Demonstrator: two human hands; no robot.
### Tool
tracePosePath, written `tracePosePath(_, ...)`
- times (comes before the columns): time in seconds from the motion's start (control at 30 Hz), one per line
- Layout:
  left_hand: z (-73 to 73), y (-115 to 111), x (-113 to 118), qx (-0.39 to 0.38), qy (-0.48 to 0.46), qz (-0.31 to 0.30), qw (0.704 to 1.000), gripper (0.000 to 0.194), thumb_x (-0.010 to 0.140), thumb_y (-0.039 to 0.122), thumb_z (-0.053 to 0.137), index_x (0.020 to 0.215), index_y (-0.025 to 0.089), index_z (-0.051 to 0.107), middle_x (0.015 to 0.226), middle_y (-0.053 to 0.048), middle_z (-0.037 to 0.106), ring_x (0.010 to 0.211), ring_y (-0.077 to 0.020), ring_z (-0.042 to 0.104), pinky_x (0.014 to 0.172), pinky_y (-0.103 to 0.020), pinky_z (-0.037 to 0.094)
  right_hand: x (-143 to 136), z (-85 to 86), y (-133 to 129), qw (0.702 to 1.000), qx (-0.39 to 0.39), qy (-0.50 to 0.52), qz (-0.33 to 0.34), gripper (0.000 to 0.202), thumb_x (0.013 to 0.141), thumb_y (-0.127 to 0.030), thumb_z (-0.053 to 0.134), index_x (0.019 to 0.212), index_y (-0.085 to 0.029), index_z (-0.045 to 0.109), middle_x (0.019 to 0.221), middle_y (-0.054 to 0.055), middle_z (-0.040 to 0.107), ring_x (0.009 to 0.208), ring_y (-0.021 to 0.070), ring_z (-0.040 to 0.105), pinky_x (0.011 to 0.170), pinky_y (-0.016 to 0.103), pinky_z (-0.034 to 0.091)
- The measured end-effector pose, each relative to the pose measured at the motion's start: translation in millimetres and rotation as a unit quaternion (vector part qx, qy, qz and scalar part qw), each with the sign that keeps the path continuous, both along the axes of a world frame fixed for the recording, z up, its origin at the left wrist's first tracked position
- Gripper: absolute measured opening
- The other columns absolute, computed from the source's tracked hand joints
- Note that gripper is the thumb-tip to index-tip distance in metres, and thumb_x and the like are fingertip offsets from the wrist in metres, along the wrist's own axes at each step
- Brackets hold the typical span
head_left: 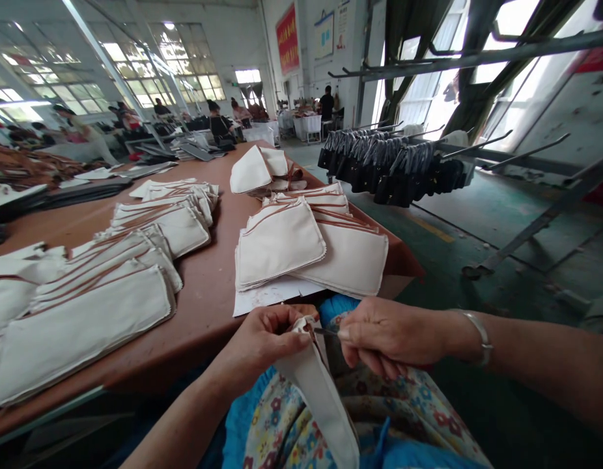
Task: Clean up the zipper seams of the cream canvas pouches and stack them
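Pinching a cream, brown-trimmed piece [325,404], the left hand [268,337] faces the right hand [382,333], clasping a tool [325,331].

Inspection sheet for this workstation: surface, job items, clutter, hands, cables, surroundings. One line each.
Surface: brown, smooth-covered table, mostly covered by stacks.
Job's things: off-white flat piece with brown edging, hanging over the lap; thin dark tool at its upper end.
Clutter: overlapping off-white, brown-edged stacks at left and right; white paper sheet partly under the right ones.
Hands: left hand pinches the piece; right hand grips the tool.
Cables: nothing seen.
Surroundings: grey metal rack with hanging black items with grey straps; people farther back.
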State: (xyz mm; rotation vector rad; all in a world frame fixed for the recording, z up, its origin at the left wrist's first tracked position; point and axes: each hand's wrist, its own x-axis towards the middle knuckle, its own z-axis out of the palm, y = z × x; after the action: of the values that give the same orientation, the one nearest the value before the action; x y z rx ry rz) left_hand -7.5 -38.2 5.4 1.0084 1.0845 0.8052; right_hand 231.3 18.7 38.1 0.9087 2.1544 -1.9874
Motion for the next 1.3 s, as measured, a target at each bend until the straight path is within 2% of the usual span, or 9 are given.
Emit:
tracePosePath(0.23,4.8,-1,8,0.055,0.101,0.002,0.993,0.019,0.074,0.026,0.076,0.075,0.012,0.064,0.072,0.001,0.057,0.062,-0.0091,0.044,0.055,-0.018,0.033,-7,-1.8,-2,0.999,-0.008,-0.034,0.002,0.039,0.099,-0.034,0.037,0.074,-0.014,0.059,0.051,-0.002,0.055,0.033,0.0063,0.049,0.031,0.014,0.039)
tracePosePath(0.43,8.2,-4,15,0.061,0.15,0.011,0.987,0.007,0.074,0.019,0.068,0.075,0.013,0.064,0.069,0.001,0.057,0.06,-0.0095,0.044,0.052,-0.018,0.034,-9,-6.7,-1,0.997,-0.077,-0.026,-0.009,0.041,0.099,-0.035,0.037,0.071,-0.014,0.059,0.046,-0.002,0.055,0.032,0.0078,0.049,0.032,0.015,0.04)
tracePosePath(0.7,1.6,-11,27,0.057,0.173,0.016,0.983,0.01,0.072,0.021,0.066,0.071,0.015,0.059,0.062,0.004,0.052,0.054,-0.0082,0.039,0.047,-0.018,0.029,-19,-23.7,-13,0.986,-0.124,-0.005,-0.113,0.037,0.097,-0.039,0.041,0.074,-0.015,0.057,0.048,-0.004,0.052,0.03,0.0071,0.046,0.028,0.015,0.038)
tracePosePath(0.8,-9.6,-21,41,0.03,0.172,-0.067,0.982,0.006,0.067,0.013,0.063,0.066,0.015,0.057,0.057,0.005,0.046,0.051,-0.0072,0.033,0.045,-0.02,0.022,-21,-11.6,9,0.959,-0.136,0.07,-0.237,0.032,0.095,-0.035,0.042,0.073,-0.016,0.054,0.047,-0.006,0.045,0.031,0.0051,0.041,0.029,0.013,0.033)
tracePosePath(0.9,-15.2,-20,41,0.016,0.151,-0.045,0.987,0.006,0.068,0.015,0.065,0.068,0.014,0.059,0.059,0.004,0.05,0.052,-0.0075,0.036,0.047,-0.02,0.025,-15,7.6,37,0.938,-0.026,0.162,-0.304,0.032,0.095,-0.04,0.044,0.077,-0.016,0.054,0.053,-0.005,0.046,0.036,0.005,0.042,0.032,0.014,0.033)
tracePosePath(1.0,-9.7,-8,27,0.027,0.078,-0.022,0.996,0.016,0.071,0.024,0.073,0.072,0.013,0.062,0.069,0.0,0.057,0.058,-0.0086,0.042,0.054,-0.02,0.032,-12,11.5,49,0.948,0.149,0.162,-0.23,0.029,0.091,-0.042,0.056,0.086,-0.014,0.06,0.065,-0.001,0.055,0.046,0.0067,0.048,0.038,0.016,0.037)
tracePosePath(1.07,-3.0,1,17,0.049,0.041,-0.048,0.997,0.018,0.071,0.025,0.077,0.075,0.013,0.065,0.075,-0.001,0.061,0.062,-0.0097,0.047,0.057,-0.02,0.035,-16,1.5,47,0.951,0.193,0.161,-0.181,0.021,0.087,-0.033,0.062,0.093,-0.013,0.063,0.078,0.002,0.061,0.06,0.0086,0.054,0.05,0.017,0.044)
tracePosePath(1.2,4.9,8,6,0.062,0.038,-0.057,0.996,0.022,0.076,0.032,0.076,0.08,0.012,0.068,0.081,-0.005,0.067,0.07,-0.0144,0.056,0.064,-0.024,0.041,-30,-28.1,37,0.964,0.105,0.229,-0.082,0.023,0.081,-0.019,0.061,0.104,-0.012,0.061,0.098,0.005,0.064,0.088,0.0143,0.058,0.079,0.026,0.048)
tracePosePath(1.3,5.6,8,2,0.05,0.067,-0.066,0.994,0.024,0.083,0.035,0.07,0.079,0.011,0.068,0.078,-0.006,0.067,0.07,-0.0152,0.056,0.064,-0.025,0.041,-36,-40.1,35,0.969,0.055,0.239,-0.026,0.023,0.079,-0.021,0.065,0.1,-0.012,0.059,0.09,0.002,0.061,0.079,0.0125,0.055,0.071,0.024,0.045)
